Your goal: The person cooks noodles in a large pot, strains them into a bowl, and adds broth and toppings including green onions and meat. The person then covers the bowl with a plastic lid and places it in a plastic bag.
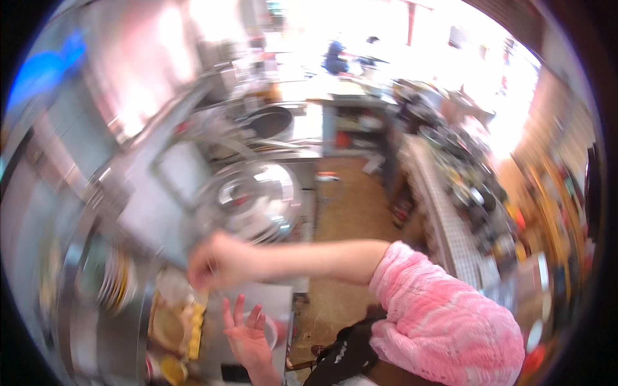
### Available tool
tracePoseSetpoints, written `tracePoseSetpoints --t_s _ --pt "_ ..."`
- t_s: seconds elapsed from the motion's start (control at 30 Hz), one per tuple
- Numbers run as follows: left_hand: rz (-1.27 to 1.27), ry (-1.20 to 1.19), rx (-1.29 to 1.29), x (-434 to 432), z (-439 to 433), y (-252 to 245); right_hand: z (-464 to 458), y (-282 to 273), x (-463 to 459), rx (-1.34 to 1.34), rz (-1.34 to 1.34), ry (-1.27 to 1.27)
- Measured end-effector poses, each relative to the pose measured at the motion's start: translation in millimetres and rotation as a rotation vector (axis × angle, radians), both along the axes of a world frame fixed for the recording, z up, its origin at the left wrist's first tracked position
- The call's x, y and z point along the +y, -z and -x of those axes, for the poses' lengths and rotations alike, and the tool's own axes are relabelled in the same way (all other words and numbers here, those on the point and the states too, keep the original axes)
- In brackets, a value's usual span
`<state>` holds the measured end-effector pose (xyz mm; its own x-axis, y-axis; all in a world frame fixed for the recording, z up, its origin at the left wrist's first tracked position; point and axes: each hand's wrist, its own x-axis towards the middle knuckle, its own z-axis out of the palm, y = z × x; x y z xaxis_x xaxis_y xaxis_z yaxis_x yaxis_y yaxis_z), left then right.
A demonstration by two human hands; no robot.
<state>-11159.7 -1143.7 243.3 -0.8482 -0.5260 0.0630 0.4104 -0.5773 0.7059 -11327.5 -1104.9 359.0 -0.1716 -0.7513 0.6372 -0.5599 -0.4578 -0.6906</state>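
My right hand [219, 263] reaches across to the left from a pink sleeve [439, 318], its fingers curled. Blur hides whether it pinches anything. Below it, my left hand [248, 337] is raised over a grey counter [277, 296], palm showing, fingers apart and holding nothing. Partly behind the left hand stands a round, white-rimmed container [272, 333]. A yellow wavy-edged strip [195, 330] borders a tray-like area with a round, pale yellowish thing [169, 328], left of that hand. A dark flat rectangle [234, 372] lies near the left wrist.
Beyond my right arm sits a large shiny round metal vessel [285, 193], with a dark wok-like pan [270, 120] farther back. Stacked plates [116, 284] stand at left. A cluttered table with a checked cloth [449, 227] lines the right, across the brown floor [357, 193].
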Motion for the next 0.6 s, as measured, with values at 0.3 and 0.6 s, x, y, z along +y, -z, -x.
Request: tracePoseSetpoints --t_s 0.3,0.6 --pt "-0.045 1.086 -0.354 251 171 92 17 197 378 -0.568 -0.164 1.109" --pt "-0.040 1.562 -0.399 475 312 102 73 196 577 -0.538 -0.072 1.677"
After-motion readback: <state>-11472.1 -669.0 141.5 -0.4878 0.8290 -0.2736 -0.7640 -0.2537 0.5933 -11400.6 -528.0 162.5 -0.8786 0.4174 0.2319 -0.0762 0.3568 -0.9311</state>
